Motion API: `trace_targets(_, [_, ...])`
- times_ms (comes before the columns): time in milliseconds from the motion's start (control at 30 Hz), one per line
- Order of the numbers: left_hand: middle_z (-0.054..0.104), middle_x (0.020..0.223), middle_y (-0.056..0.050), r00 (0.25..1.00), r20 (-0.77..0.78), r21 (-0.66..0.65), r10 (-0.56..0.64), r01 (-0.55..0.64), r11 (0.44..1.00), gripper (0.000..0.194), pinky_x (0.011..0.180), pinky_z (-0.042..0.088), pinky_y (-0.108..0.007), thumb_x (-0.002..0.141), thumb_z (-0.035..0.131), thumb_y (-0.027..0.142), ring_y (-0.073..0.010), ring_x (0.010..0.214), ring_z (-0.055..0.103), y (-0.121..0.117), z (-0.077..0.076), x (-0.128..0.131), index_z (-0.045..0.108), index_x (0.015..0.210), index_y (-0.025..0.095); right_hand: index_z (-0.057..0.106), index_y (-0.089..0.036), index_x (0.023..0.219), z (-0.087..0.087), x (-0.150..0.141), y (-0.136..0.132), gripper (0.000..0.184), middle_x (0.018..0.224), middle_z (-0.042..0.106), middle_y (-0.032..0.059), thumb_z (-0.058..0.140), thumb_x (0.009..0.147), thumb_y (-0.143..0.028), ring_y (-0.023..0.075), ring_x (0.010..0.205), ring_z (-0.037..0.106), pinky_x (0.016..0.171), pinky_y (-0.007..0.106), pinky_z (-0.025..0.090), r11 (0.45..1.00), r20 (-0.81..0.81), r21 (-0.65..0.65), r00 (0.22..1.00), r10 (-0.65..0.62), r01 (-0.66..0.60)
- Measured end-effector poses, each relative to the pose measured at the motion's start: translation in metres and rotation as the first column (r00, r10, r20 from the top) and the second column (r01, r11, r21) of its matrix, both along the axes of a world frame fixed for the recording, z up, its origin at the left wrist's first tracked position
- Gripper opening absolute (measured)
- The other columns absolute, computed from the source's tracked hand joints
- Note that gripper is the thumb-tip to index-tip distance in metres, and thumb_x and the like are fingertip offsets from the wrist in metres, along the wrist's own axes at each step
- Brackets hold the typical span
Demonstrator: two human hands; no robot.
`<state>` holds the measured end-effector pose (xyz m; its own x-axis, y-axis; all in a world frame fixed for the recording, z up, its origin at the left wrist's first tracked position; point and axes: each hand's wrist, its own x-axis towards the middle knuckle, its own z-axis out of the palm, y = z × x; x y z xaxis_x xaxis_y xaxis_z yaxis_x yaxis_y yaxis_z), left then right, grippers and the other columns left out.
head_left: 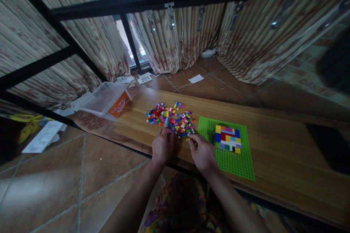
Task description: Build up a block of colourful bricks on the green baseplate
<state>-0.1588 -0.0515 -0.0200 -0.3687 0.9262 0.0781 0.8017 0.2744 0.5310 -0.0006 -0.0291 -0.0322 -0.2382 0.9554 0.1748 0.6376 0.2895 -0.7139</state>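
A pile of small coloured toy bricks [180, 121] lies spread on the wooden board. At its near edge is my left hand [162, 147], fingers curled together; what they hold, if anything, is hidden. My right hand [202, 152] pinches a small yellow brick [188, 139] between thumb and forefinger at the pile's near right corner. Just right of that hand lies a green baseplate [235, 164]. On it stands a block built of many-coloured bricks [227, 138], with red, blue, yellow and white pieces on top.
The wooden board [273, 145] carries a dark flat object [329, 147] at its right. A clear plastic box [105, 98] with an orange label sits at the left end. Black metal bars [175, 2] cross beyond, before striped curtains [175, 40]. Paper [196, 78] lies on the tiled floor.
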Motion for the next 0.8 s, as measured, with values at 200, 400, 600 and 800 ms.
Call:
trace_targets(200, [0.066,0.080,-0.001,0.803,0.558,0.042,-0.208,0.223,0.974,0.018,0.069,0.044,-0.023,0.086,0.055,0.032,-0.0131,0.074,0.059,-0.023,0.013,0.016,0.064,0.089,0.017,0.064,-0.023,0.110,0.010,0.015,-0.027,0.024,0.096,0.067,0.0052,0.048,0.092,-0.023,0.0172,0.088,0.064,0.079,0.029,0.051,0.989,-0.284,0.035,0.947,0.149,-0.145])
trace_targets(400, [0.058,0.064,0.001,0.380,0.912,0.001,-0.153,0.373,0.928,0.027,0.059,0.040,-0.021,0.080,0.061,0.039,-0.0093,0.059,0.049,-0.031,0.021,0.052,0.065,0.078,0.013,0.068,-0.025,0.098,0.022,0.050,-0.044,0.018,0.092,0.066,0.0030,0.051,0.092,-0.024,0.0159,0.086,0.063,0.076,0.027,0.050,0.985,-0.313,-0.049,0.939,0.139,-0.162])
trace_targets(600, [0.059,0.071,0.000,0.315,0.943,-0.012,-0.110,0.362,0.932,0.024,0.061,0.043,-0.021,0.078,0.061,0.037,-0.0094,0.063,0.051,-0.027,0.018,0.099,0.064,0.084,0.014,0.068,-0.025,0.095,0.026,0.096,-0.051,0.017,0.093,0.067,0.0022,0.053,0.091,-0.031,0.0168,0.088,0.063,0.078,0.028,0.049,0.991,-0.299,-0.130,0.954,-0.011,-0.029])
trace_targets(800, [0.060,0.077,-0.001,0.497,0.819,0.021,-0.286,0.472,0.881,0.042,0.053,0.040,-0.021,0.085,0.049,0.030,-0.0084,0.056,0.049,-0.019,0.011,0.132,0.055,0.124,0.017,0.071,-0.022,0.090,0.011,0.138,-0.022,0.019,0.091,0.069,0.0036,0.062,0.084,-0.038,0.0189,0.084,0.064,0.077,0.031,0.049,0.961,-0.291,-0.011,0.919,-0.267,0.276])
